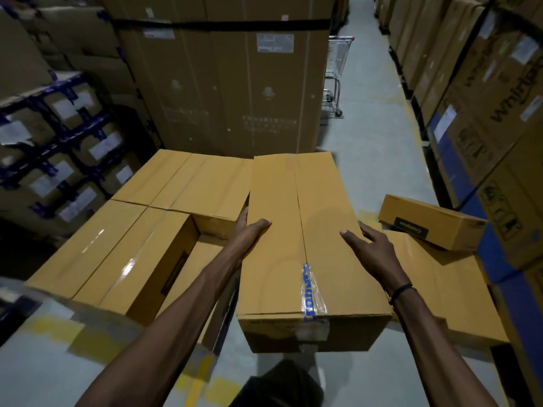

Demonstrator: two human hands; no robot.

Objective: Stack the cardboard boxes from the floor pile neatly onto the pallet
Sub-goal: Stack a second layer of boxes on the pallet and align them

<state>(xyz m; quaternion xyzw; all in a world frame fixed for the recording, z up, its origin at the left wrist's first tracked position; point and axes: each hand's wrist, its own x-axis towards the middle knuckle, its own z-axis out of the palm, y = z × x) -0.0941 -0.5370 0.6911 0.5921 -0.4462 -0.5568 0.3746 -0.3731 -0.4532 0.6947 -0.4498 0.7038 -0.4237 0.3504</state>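
Grey floor [379,171] bears stacked cartons [223,77]; shopping trolley [338,63].

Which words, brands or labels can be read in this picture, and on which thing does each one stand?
"Whirlpool", cut off by the frame edge: on the large carton at right.
Blue letters on the tape of the held box: crumpled, not readable.
Black label on the small box at right: upside down, too blurred.
White stickers on the tall cartons: too small.
White labels on the strapped boxes at left: blurred.
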